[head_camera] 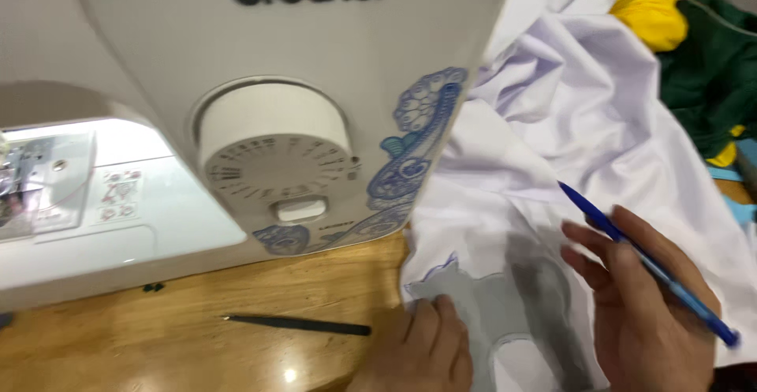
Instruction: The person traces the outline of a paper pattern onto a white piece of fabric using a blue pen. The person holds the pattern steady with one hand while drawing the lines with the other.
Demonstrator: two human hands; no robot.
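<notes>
Sewing machine (260, 84) at left, dark tweezers (300, 326) on table (197, 337). Left hand (422, 349) pressing flat a grey paper pattern (505, 313) on white cloth (599, 140). Probably light, limp, creasing; best pinned at edges. Right hand (643, 305) gripping blue pen (646, 266).

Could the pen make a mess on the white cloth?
It might. The right hand holds a blue pen just above the white fabric, so a slip could leave a stray line. The left hand presses only one edge of the grey pattern piece, which could shift.
</notes>
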